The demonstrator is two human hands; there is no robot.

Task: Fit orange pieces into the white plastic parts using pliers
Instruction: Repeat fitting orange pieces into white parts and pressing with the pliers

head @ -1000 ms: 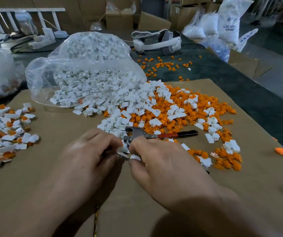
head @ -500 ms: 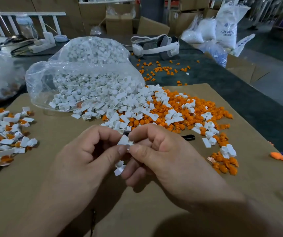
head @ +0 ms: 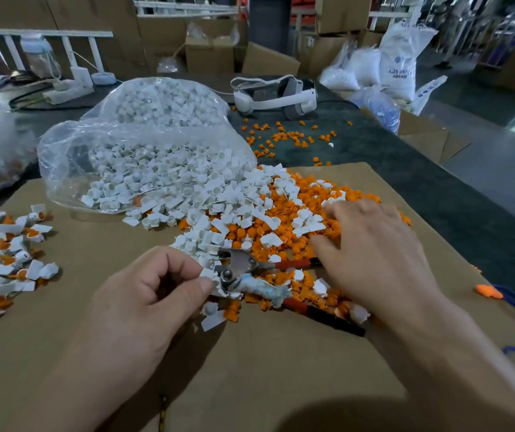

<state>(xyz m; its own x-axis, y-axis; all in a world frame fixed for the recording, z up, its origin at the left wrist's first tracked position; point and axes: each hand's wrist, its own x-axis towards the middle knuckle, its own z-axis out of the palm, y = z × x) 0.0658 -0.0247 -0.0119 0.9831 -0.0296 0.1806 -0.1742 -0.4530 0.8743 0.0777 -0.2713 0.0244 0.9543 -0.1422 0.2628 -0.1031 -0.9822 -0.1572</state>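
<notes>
Over cardboard (head: 281,369), left hand (head: 144,294) pinches a small white part (head: 208,273), apparently unfilled; right hand (head: 371,254) lies flat.

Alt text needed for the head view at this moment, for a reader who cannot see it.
A person's left hand pinches a white plastic part beside pliers lying on cardboard, while the right hand is spread open over a heap of loose orange pieces mixed with white ones.

Bag (head: 144,151): rear left of cardboard sheet (head: 281,363), mouth toward centre.
Loose pile (head: 250,222): right of bag.
Pliers (head: 240,267): in front of pile.
Fitted parts (head: 3,257): sheet's left edge.
Headset (head: 276,96): on table behind pile.
</notes>
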